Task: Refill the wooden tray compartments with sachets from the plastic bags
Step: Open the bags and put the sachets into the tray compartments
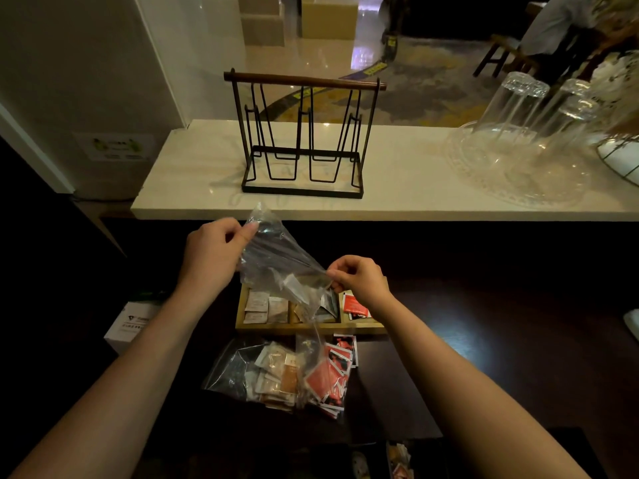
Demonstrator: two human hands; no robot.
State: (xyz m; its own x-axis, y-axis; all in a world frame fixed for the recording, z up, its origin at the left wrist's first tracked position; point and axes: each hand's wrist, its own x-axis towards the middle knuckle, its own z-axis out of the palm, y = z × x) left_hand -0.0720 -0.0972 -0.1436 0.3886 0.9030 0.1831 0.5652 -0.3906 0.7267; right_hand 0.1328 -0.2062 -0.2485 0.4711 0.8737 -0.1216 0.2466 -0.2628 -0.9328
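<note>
A clear plastic bag [276, 257] hangs stretched above the wooden tray [304, 327]. My left hand [211, 254] pinches its upper corner and my right hand [359, 280] pinches its lower right edge. The bag looks nearly empty, with one pale sachet near its bottom. The tray holds white sachets [257, 305] on the left, dark and tan ones [326, 307] in the middle and red ones [356, 307] on the right. In front of the tray lie more plastic bags with dark sachets [231, 369], tan sachets [280, 376] and red sachets [332, 373].
A black wire rack [304, 140] with a wooden bar stands on the pale marble ledge [193, 181] behind. Upturned glasses on a glass plate [518, 146] sit at the right of the ledge. A white box [133, 323] lies left of the tray on the dark counter.
</note>
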